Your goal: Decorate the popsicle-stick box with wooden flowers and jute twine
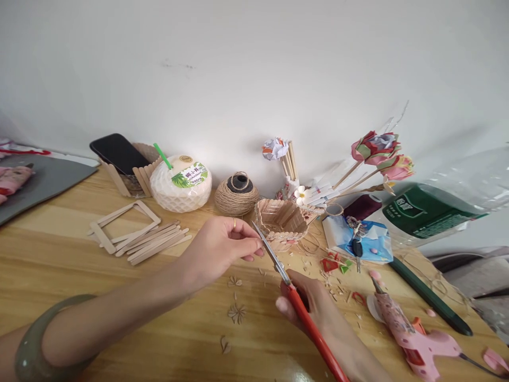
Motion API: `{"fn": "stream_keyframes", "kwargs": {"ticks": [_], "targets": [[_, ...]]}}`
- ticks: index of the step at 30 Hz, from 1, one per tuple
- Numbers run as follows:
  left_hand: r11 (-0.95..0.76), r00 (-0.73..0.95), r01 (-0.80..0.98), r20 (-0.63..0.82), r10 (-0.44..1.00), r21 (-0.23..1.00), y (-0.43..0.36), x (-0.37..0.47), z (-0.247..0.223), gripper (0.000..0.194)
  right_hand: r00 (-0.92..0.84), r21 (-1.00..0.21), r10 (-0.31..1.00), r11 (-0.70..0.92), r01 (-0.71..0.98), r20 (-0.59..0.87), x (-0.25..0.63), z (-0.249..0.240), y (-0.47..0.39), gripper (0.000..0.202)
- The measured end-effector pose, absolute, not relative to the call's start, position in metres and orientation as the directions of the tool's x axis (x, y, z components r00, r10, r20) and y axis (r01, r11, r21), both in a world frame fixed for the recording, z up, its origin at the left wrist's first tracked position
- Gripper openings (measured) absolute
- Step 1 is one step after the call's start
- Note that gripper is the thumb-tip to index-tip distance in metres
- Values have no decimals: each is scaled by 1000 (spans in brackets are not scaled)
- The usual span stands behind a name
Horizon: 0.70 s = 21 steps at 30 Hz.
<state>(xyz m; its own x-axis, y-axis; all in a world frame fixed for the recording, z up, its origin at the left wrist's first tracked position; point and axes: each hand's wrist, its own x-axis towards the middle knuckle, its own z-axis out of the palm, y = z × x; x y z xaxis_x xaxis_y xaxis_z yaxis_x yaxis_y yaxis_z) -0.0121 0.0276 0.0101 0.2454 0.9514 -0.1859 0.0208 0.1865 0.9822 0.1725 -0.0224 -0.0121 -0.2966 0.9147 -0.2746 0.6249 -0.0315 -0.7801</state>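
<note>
Red-handled scissors (302, 307) point up and left, with my right hand (318, 307) wrapped round their handles. Close to the blade tips, my left hand (222, 244) has its thumb and fingers pinched together; whatever lies between them is too small to make out. A ring is on one of its fingers. Below the hands, small petal-shaped wooden pieces (237, 313) lie on the wooden table (159, 329), some set out like a flower. Behind the blades stands a small basket of wooden sticks (281, 217). Tiny wood scraps (338, 289) are scattered to the right.
Craft sticks (157, 242) and a stick frame (107, 244) lie at the left. Behind are a wrapped coconut (181, 185), twine (236, 196) and a phone (119, 151) in a holder. A pink glue gun (421, 345), tissue pack (334, 233) and green bottle (429, 209) are at the right.
</note>
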Motion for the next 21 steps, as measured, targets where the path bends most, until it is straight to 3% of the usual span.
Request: {"fn": "stream_keyframes", "kwargs": {"ticks": [21], "targets": [[161,265,34,-164,950,986,30,-12,7,6,-257,-783,927,-60,619,-274,173,-17,-23,40]]}}
